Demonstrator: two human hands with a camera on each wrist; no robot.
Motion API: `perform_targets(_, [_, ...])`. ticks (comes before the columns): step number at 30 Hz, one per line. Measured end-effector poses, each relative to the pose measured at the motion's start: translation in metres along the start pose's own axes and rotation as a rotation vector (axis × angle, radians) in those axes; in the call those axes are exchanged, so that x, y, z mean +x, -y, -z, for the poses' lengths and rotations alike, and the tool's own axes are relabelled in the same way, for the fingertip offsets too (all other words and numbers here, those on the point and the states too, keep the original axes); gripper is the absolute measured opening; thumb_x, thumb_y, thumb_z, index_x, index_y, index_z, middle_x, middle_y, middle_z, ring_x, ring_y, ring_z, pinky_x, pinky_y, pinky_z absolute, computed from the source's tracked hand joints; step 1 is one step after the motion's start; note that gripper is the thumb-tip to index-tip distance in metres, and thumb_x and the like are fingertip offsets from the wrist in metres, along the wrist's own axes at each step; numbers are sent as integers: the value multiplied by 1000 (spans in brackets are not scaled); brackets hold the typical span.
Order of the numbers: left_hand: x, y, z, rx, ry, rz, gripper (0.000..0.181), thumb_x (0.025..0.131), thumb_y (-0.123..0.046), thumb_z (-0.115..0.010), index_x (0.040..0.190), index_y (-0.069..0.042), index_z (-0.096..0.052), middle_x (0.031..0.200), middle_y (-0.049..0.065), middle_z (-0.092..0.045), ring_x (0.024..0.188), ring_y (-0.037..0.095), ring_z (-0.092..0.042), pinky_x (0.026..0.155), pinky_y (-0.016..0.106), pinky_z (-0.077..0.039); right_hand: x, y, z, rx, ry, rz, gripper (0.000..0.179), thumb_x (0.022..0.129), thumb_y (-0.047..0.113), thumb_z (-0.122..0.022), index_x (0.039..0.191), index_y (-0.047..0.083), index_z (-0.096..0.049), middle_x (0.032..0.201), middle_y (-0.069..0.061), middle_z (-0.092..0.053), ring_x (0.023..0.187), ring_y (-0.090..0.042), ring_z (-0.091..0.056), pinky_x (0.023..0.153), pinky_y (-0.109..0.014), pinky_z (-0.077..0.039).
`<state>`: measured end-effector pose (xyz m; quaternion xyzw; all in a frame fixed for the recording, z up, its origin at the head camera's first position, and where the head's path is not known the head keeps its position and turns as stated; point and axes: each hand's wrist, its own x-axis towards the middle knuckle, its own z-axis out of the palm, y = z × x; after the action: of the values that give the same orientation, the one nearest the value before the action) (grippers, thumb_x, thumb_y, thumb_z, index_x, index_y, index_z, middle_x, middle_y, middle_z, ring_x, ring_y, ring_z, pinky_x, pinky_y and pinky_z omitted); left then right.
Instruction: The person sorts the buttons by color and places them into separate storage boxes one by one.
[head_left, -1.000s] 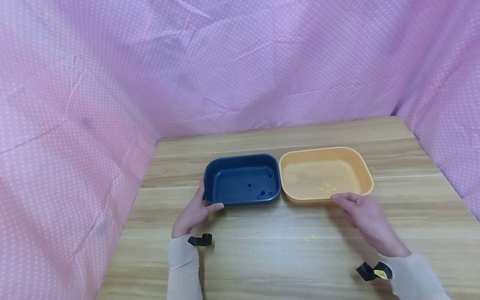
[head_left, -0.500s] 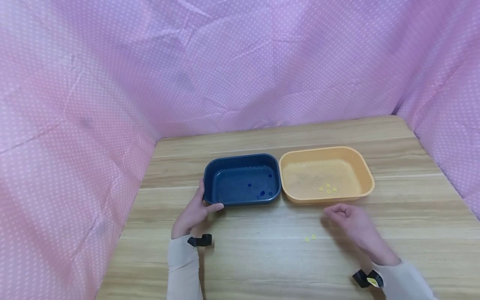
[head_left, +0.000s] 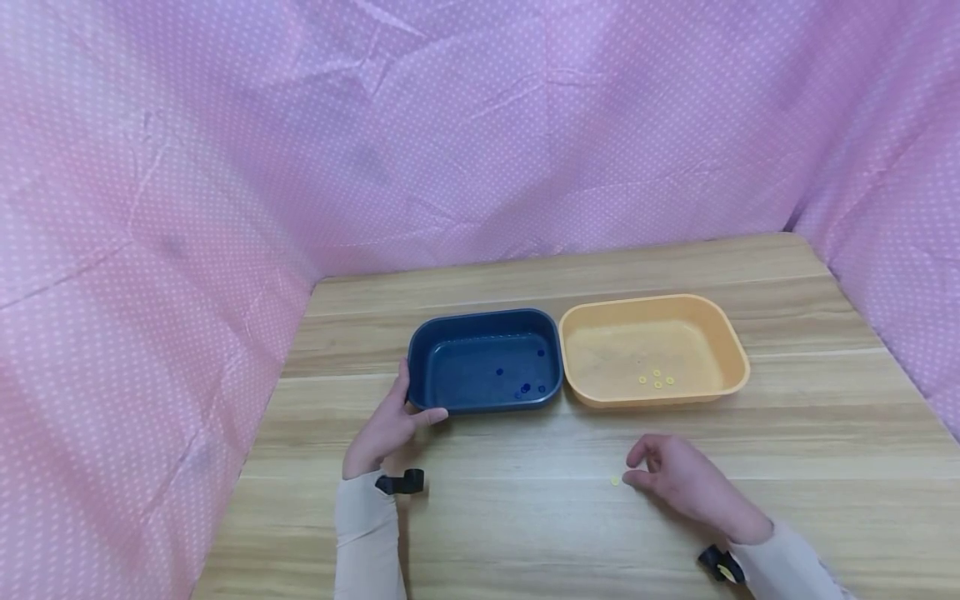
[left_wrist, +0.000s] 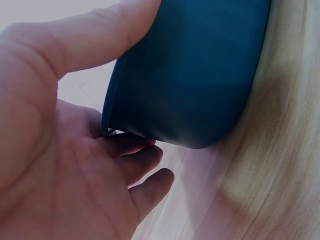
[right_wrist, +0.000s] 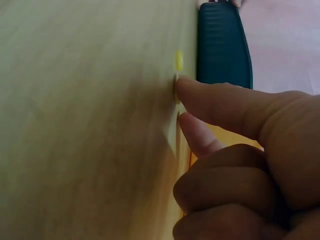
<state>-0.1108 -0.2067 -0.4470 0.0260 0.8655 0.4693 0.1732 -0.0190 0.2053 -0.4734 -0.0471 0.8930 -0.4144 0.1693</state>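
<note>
My left hand (head_left: pixel 386 429) holds the near-left corner of a dark blue tray (head_left: pixel 457 404); the thumb lies along its front and the fingers along its left side. In the left wrist view the tray's wall (left_wrist: pixel 185 90) stands between thumb and fingers. My right hand (head_left: pixel 690 483) is low over the table, thumb and forefinger apart, the other fingers curled. A small yellow ring (head_left: pixel 615 481) lies just left of the thumb tip. In the right wrist view a second thin ring (right_wrist: pixel 176 90) is at the thumb tip, beside the yellow one (right_wrist: pixel 179 60).
A light orange tray (head_left: pixel 607 321) stands against the blue tray's right side, with several yellow rings (head_left: pixel 657 385) inside. Several small dark blue pieces (head_left: pixel 500 372) lie in the blue tray. Pink dotted cloth (head_left: pixel 480 167) surrounds the wooden table (head_left: pixel 510 517) at back and sides.
My right hand has left the orange tray's front rim and come toward me and left to the two loose rings, its thumb and forefinger spreading. The left hand stays put.
</note>
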Motion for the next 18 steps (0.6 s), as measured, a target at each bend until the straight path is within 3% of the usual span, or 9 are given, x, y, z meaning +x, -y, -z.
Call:
perform_targets(4, [-2, -4, 0, -6, 4, 5, 110, 88, -31, -73, 154, -23, 15, 163, 2, 5, 148, 29, -1, 115, 56, -13, 0, 2, -2, -56, 5, -1, 13, 82, 21, -77, 79, 18, -65, 62, 4, -47, 56, -11, -42, 52, -26, -35])
perform_targets(7, [-2, -4, 0, -9, 3, 2, 110, 88, -31, -73, 154, -23, 14, 163, 3, 5, 148, 30, -2, 115, 56, -13, -2, 6, -3, -183, -17, 49, 12, 83, 21, -76, 77, 20, -65, 63, 8, -51, 57, -9, -43, 53, -27, -38])
perform_targets(11, [0, 2, 0, -9, -4, -3, 110, 87, -32, -74, 154, -25, 14, 163, 2, 4, 148, 30, -3, 114, 56, -14, -9, 12, -10, -498, -135, 239, 17, 83, 17, -75, 73, 18, -61, 59, 10, -52, 52, -10, -48, 49, -31, -42])
perform_targets(14, [0, 2, 0, -7, -4, 2, 110, 87, -31, -74, 154, -25, 14, 163, 2, 4, 148, 30, -3, 114, 56, -14, -15, 16, -17, -706, -234, 376, 22, 79, 2, -69, 68, 11, -52, 53, 4, -44, 45, -13, -45, 39, -33, -39])
perform_targets(18, [0, 0, 0, -4, -2, 1, 110, 88, -31, -74, 154, -25, 14, 163, 2, 5, 148, 31, -3, 114, 56, -15, -19, 19, -26, -833, -307, 477, 25, 68, -8, -61, 65, 8, -42, 52, 2, -36, 41, -13, -38, 33, -34, -35])
